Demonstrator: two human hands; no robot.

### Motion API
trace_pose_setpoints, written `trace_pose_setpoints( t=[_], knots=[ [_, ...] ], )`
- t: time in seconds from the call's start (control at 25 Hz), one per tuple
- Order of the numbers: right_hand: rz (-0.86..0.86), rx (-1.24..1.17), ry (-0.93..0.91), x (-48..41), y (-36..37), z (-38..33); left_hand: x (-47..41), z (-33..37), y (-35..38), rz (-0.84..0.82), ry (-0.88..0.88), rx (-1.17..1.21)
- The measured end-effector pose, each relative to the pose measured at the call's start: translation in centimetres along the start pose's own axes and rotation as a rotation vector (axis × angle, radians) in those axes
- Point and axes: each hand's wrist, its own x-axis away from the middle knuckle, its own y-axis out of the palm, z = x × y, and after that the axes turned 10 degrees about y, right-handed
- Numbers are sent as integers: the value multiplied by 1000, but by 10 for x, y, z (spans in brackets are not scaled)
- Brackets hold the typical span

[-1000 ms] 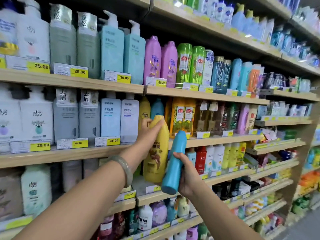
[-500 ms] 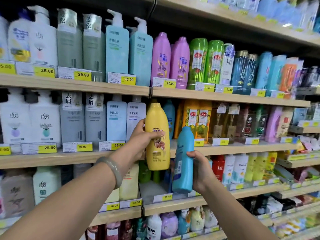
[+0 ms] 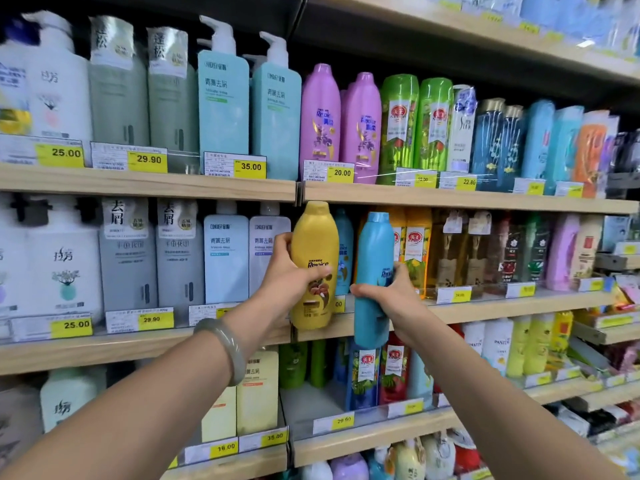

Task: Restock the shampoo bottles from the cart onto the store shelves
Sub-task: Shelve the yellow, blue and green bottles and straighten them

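2 bottles are held upright at the middle shelf (image 3: 502,308). The left hand (image 3: 289,280) grips the yellow bottle (image 3: 315,244); the right hand (image 3: 396,297) grips the blue bottle (image 3: 374,251) beside it.

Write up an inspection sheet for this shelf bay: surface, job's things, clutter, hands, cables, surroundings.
Surface: wooden shelf at hand height, stocked with bottles, price tags along its front edge.
Job's things: yellow bottle upright at the shelf front; blue bottle upright to its right, base hanging below the shelf edge.
Clutter: nothing seen.
Grippers: left hand grips the yellow bottle; right hand grips the blue bottle.
Cables: nothing seen.
Surroundings: full shelves above and below; purple bottles on the shelf above; bracelet on the left wrist; cart not in view.
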Motion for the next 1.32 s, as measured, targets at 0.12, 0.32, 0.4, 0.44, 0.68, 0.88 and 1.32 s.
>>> trace_pose_setpoints(
  t=[0.12,0.32,0.4,0.44,0.68,0.88,1.32],
  knots=[
    [56,117,-85,-16,-3,-10,-4,-3,8,-55,110,-57],
    [117,168,-192,-49,-7,-16,-20,0,15,-123,275,-287],
    [104,90,-230,-54,-8,-20,-25,0,21,-125,373,-334],
    [87,43,-242,-56,-9,-21,-26,-1,24,-106,414,-359],
    [64,-13,-280,-70,-6,-9,-26,-27,28,87,372,-431],
    [153,48,-290,-77,4,-4,-23,-36,30,135,272,-521],
    [435,621,-272,-84,21,13,-31,-62,32,146,334,-606]
  ],
)
